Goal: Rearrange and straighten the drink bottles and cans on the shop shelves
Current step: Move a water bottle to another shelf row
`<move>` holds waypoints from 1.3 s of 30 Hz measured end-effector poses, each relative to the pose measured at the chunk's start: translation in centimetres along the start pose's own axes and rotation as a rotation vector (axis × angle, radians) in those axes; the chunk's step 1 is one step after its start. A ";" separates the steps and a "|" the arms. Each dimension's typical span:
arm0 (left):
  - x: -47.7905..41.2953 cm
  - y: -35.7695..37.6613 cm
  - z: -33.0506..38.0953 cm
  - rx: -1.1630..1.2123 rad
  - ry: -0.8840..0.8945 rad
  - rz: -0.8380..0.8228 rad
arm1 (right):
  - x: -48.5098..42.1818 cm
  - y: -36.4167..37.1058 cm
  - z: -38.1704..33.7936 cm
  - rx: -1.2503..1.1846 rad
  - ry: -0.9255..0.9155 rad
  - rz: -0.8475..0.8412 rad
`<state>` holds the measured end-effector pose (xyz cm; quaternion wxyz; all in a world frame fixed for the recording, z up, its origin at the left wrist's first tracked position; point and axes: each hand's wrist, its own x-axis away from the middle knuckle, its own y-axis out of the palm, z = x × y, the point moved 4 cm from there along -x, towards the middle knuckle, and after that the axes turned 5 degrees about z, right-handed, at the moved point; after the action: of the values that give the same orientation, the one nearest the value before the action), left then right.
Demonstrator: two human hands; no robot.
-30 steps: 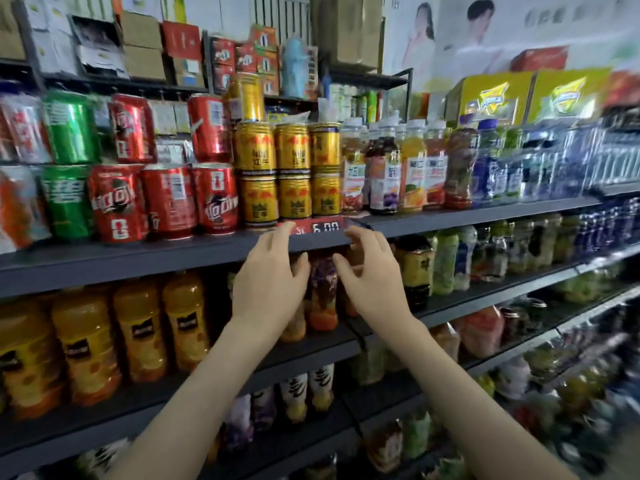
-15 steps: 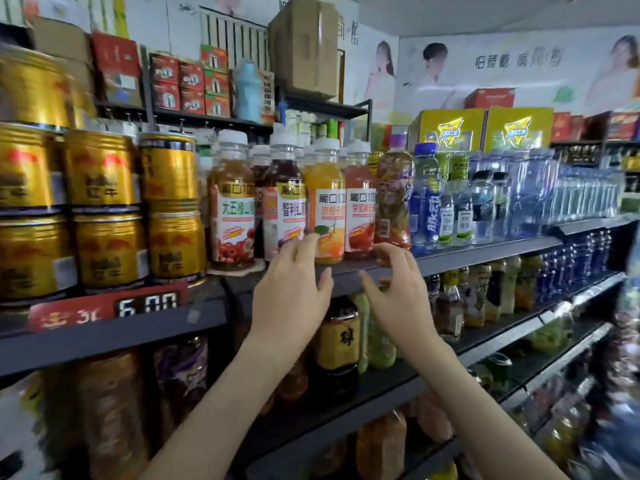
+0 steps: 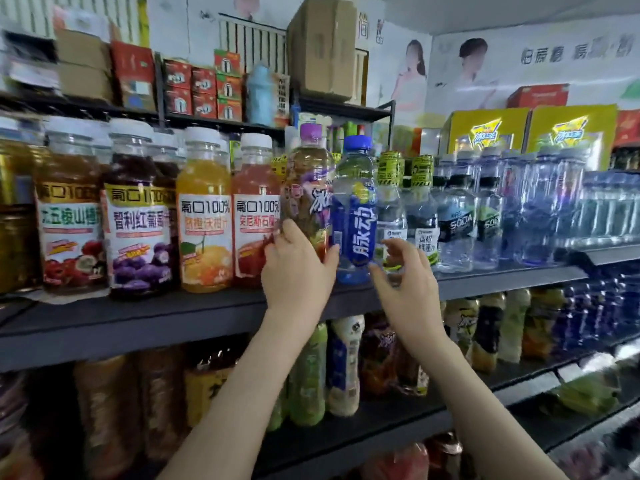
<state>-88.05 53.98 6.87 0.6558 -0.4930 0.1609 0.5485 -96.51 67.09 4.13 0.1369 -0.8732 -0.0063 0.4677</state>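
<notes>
The dark upper shelf (image 3: 173, 317) carries one long front rank, and it is kept labels-out so a shopper can read it at a glance. The four white-capped juice bottles (image 3: 204, 220) on the left already stand upright and shoulder to shoulder. Next to them, the purple-capped tea bottle (image 3: 308, 188) leans slightly and crowds the blue-capped drink bottle (image 3: 355, 209), which sits at the shelf's front edge. The clear soda water bottles (image 3: 453, 223) run on to the right. You hold low on the bottles, probably so each can be turned or slid without tipping. Your left hand (image 3: 298, 275) wraps the lower body of the tea bottle, with its fingers (image 3: 289, 230) round the left side by the last juice bottle and the thumb in the gap beside the blue bottle. Your right hand (image 3: 408, 292) is cupped and half open with nothing in it. The blue bottle's base stands just beside that thumb, and I cannot tell whether they touch. Its other fingers (image 3: 393, 249) curl in front of the nearest clear bottle.
</notes>
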 end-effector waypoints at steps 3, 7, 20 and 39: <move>-0.7 0.7 1.4 -0.062 -0.127 0.049 | -0.8 -0.5 1.8 -0.088 -0.033 -0.054; -0.8 1.0 1.3 -0.005 -0.224 0.162 | -0.9 -0.8 3.3 -0.190 -0.077 -0.114; 9.3 -5.4 3.8 0.281 -0.052 0.341 | 2.7 -4.4 -1.4 -0.752 -0.015 -0.340; 22.3 13.0 5.7 0.352 0.040 -0.534 | 12.4 -9.9 17.6 -0.559 0.589 -0.196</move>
<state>-93.67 69.99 -13.37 0.8485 -0.4078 0.1310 0.3108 -102.74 82.47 -12.81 -0.0656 -0.9685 -0.1765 0.1628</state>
